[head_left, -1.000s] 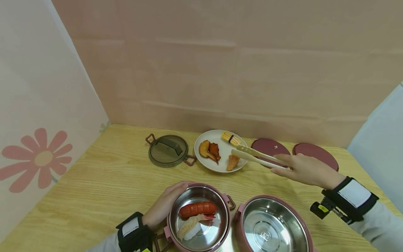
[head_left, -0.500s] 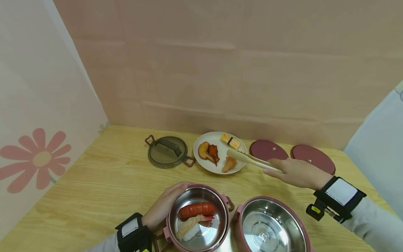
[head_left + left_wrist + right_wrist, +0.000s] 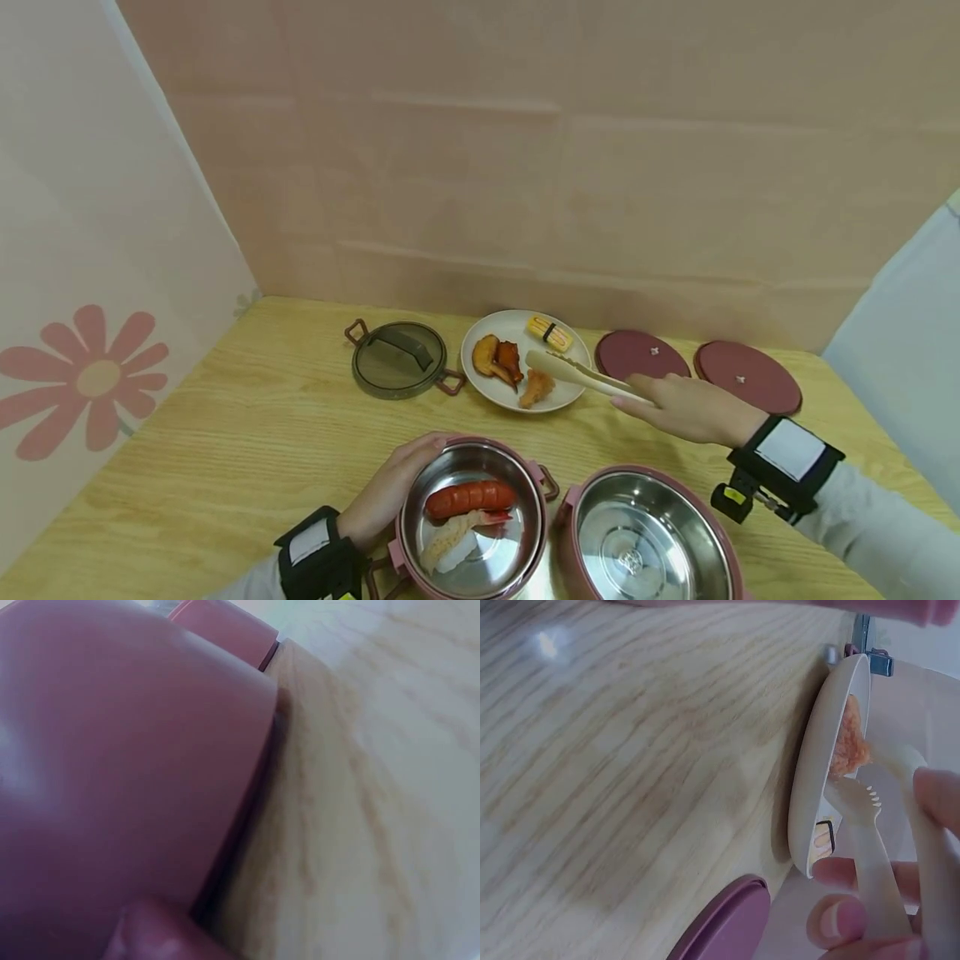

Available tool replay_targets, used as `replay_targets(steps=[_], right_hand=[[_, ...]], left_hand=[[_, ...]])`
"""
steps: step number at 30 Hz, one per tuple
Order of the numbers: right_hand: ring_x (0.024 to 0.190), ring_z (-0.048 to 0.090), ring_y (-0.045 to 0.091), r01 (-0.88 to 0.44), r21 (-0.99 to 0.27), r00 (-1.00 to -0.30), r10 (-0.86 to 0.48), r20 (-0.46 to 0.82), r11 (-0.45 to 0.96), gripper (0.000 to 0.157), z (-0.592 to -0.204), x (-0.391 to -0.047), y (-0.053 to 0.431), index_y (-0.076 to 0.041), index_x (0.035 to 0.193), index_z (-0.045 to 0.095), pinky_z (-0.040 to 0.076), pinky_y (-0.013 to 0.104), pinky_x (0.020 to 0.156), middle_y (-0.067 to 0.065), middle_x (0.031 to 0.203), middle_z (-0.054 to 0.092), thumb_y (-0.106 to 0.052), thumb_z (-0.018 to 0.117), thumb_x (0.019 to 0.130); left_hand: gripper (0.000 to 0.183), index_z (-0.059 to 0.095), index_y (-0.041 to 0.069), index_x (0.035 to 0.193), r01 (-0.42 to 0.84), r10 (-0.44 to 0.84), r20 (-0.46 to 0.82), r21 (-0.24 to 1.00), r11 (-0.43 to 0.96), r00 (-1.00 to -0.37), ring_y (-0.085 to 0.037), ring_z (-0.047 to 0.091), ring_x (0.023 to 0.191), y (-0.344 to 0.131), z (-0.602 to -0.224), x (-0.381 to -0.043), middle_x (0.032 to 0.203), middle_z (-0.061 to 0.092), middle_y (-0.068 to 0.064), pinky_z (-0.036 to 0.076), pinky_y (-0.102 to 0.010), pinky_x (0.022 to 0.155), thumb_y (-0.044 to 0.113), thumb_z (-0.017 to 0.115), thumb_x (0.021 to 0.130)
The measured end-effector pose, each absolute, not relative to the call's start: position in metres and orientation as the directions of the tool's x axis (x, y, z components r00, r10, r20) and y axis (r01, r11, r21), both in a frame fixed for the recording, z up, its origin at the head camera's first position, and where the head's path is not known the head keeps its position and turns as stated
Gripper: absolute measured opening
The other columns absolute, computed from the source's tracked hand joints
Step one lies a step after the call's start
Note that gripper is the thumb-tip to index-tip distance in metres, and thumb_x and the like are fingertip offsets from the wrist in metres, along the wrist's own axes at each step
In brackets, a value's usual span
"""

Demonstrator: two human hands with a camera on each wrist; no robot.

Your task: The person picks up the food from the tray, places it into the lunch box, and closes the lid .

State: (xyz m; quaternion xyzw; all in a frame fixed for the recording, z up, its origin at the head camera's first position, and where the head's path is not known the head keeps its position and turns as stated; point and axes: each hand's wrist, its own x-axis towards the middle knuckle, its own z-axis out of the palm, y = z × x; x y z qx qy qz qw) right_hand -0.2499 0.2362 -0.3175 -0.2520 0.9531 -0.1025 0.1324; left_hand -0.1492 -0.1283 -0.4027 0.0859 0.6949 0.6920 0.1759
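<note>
My right hand (image 3: pixel 681 407) holds cream-coloured tongs (image 3: pixel 577 372) over the plate's right side. Their tips lie at a piece of fried chicken (image 3: pixel 536 388); in the right wrist view the two tong arms stand apart at the chicken (image 3: pixel 849 742). The white plate (image 3: pixel 504 401) also bears two brown chicken wings (image 3: pixel 487 357) and a yellow omelette piece with a black band (image 3: pixel 550 332). My left hand (image 3: pixel 393 487) grips the left side of a pink steel-lined pot (image 3: pixel 517 567). Inside are a scored sausage (image 3: pixel 471 498) and a shrimp sushi (image 3: pixel 456 539). A fingertip (image 3: pixel 157 930) presses the wall.
A second pink pot (image 3: pixel 645 533), with a bare steel inside, stands right of the first. A dark lid with handles (image 3: pixel 401 360) lies left of the plate. Two maroon round lids (image 3: pixel 637 353) lie at the back right, near the wall (image 3: pixel 525 208).
My right hand and the tongs have moved left over the plate. The piece of fried chicken has shifted left, towards the wings. My left hand stays on the pot.
</note>
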Motion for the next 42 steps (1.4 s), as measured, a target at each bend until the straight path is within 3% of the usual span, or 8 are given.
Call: replay_targets(steps=[7,19,23,26,28,31,35,42], right_hand=[[0.052,0.044,0.008,-0.481,-0.273,-0.842,-0.526,-0.122,0.833,0.046,-0.324,-0.246,0.232,-0.008,0.116,0.06,0.038,0.025,0.052,-0.006,0.063,0.044,-0.049,0.045,0.1],[0.052,0.045,0.007,-0.488,-0.242,-0.854,-0.516,-0.07,0.839,0.045,-0.322,-0.238,0.23,-0.007,0.123,0.058,0.039,0.025,0.05,-0.006,0.062,0.046,-0.044,0.05,0.1],[0.071,0.06,0.014,-0.46,-0.218,-0.859,-0.494,-0.135,0.861,0.06,-0.316,-0.237,0.231,-0.005,0.133,0.052,0.049,0.034,0.059,0.004,0.088,0.067,-0.053,0.045,0.098],[0.092,0.064,0.022,-0.44,-0.231,-0.85,-0.486,-0.203,0.868,0.071,-0.313,-0.237,0.232,0.0,0.14,0.043,0.054,0.044,0.072,0.016,0.116,0.065,-0.057,0.041,0.098],[0.1,0.064,0.028,-0.429,-0.248,-0.839,-0.485,-0.247,0.869,0.074,-0.312,-0.236,0.232,0.002,0.143,0.039,0.053,0.049,0.078,0.02,0.123,0.062,-0.058,0.038,0.099],[0.101,0.063,0.028,-0.423,-0.262,-0.827,-0.488,-0.281,0.868,0.072,-0.31,-0.234,0.231,0.001,0.142,0.039,0.052,0.049,0.079,0.018,0.12,0.062,-0.057,0.036,0.1],[0.087,0.062,0.023,-0.427,-0.268,-0.823,-0.494,-0.281,0.863,0.062,-0.309,-0.232,0.23,-0.005,0.131,0.047,0.051,0.042,0.07,0.009,0.1,0.064,-0.057,0.036,0.1],[0.102,0.065,0.03,-0.437,-0.207,-0.83,-0.482,-0.282,0.875,0.075,-0.303,-0.226,0.231,-0.001,0.14,0.043,0.052,0.052,0.082,0.017,0.122,0.063,-0.062,0.035,0.098]], left_hand=[[0.054,0.05,0.001,0.136,-0.124,0.362,-0.124,0.992,0.022,-0.924,-0.022,0.048,0.126,-0.131,-0.4,-0.143,0.134,0.054,-0.013,0.039,-0.032,0.104,0.042,0.037,0.104],[0.05,0.053,0.001,0.134,-0.08,0.333,-0.097,0.995,0.066,-0.938,-0.024,0.044,0.128,-0.135,-0.393,-0.135,0.135,0.053,-0.014,0.036,-0.027,0.106,0.038,0.035,0.105],[0.052,0.052,0.0,0.135,-0.101,0.316,-0.117,0.993,0.069,-0.942,-0.026,0.043,0.13,-0.136,-0.393,-0.133,0.136,0.052,-0.014,0.035,-0.031,0.107,0.039,0.036,0.104],[0.052,0.05,0.0,0.136,-0.108,0.323,-0.12,0.993,0.055,-0.939,-0.025,0.047,0.127,-0.136,-0.394,-0.132,0.135,0.054,-0.015,0.037,-0.029,0.104,0.039,0.036,0.104],[0.051,0.05,-0.002,0.136,-0.103,0.345,-0.109,0.994,0.036,-0.932,-0.023,0.049,0.124,-0.137,-0.394,-0.132,0.133,0.054,-0.016,0.039,-0.028,0.103,0.037,0.035,0.105],[0.05,0.05,-0.002,0.136,-0.087,0.36,-0.092,0.996,0.031,-0.928,-0.02,0.05,0.123,-0.137,-0.395,-0.132,0.133,0.055,-0.016,0.04,-0.026,0.102,0.035,0.034,0.105],[0.049,0.051,-0.001,0.135,-0.076,0.362,-0.085,0.996,0.037,-0.929,-0.021,0.05,0.123,-0.136,-0.397,-0.133,0.132,0.055,-0.016,0.039,-0.027,0.102,0.034,0.034,0.105],[0.052,0.051,0.0,0.136,-0.112,0.329,-0.126,0.992,0.062,-0.936,-0.025,0.046,0.128,-0.134,-0.395,-0.135,0.135,0.053,-0.014,0.036,-0.032,0.106,0.038,0.036,0.104]])
